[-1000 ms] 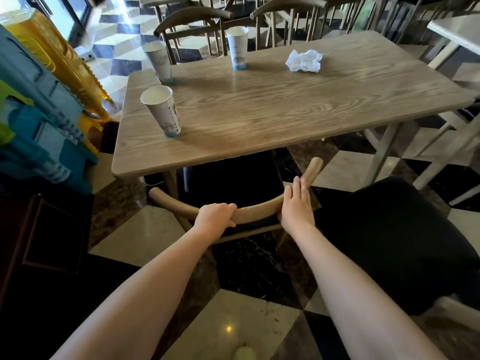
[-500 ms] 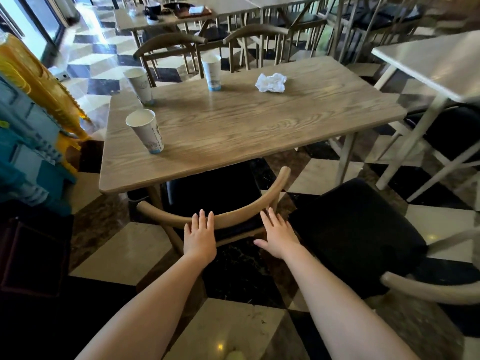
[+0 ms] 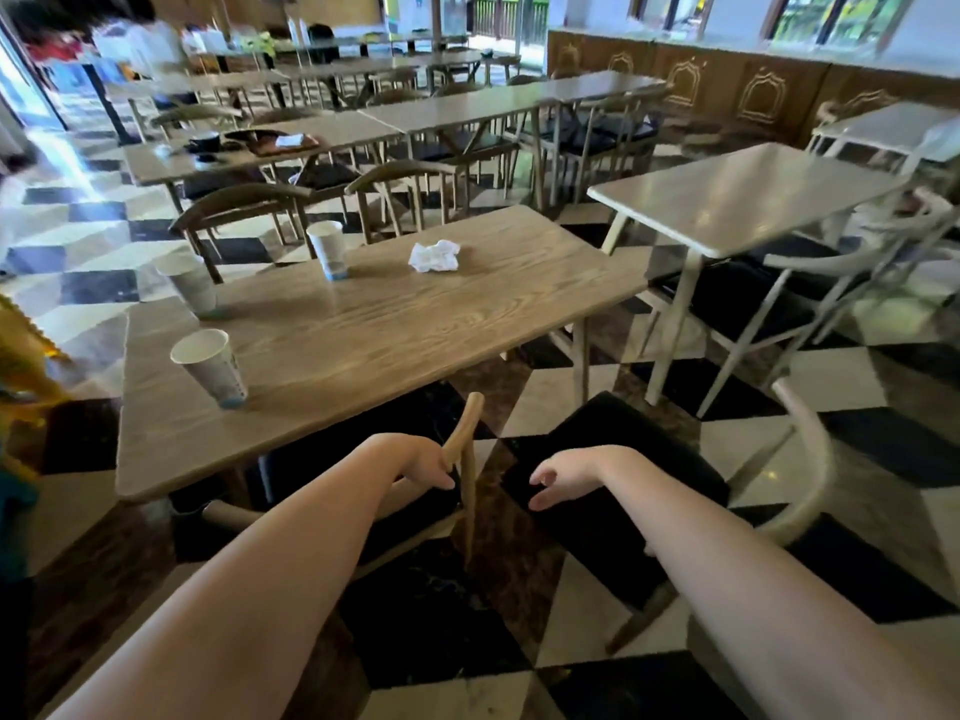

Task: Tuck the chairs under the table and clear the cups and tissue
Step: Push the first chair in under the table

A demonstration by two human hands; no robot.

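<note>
A wooden table (image 3: pixel 395 324) carries three paper cups: one at the near left (image 3: pixel 209 366), one at the far left edge (image 3: pixel 189 283), one at the back (image 3: pixel 328 249). A crumpled white tissue (image 3: pixel 435 255) lies near the table's far side. A wooden chair sits tucked under the near edge, its curved backrest (image 3: pixel 465 426) sticking out. My left hand (image 3: pixel 426 465) wraps the right end of that backrest. My right hand (image 3: pixel 558 472) hovers open over the black seat (image 3: pixel 623 511) of a second chair, pulled out to the right, with a pale backrest (image 3: pixel 810 449).
Two dark wooden chairs (image 3: pixel 244 205) stand at the table's far side. A white table (image 3: pixel 737 200) with white chairs (image 3: pixel 831 262) stands to the right. More tables and chairs fill the room behind; a person (image 3: pixel 130 39) is at the far left. The floor is checkered tile.
Both hands let go of the middle of the tucked chair's backrest. The view swung up and right. My left hand now holds the backrest's right end and my right hand moved over the second chair's seat.
</note>
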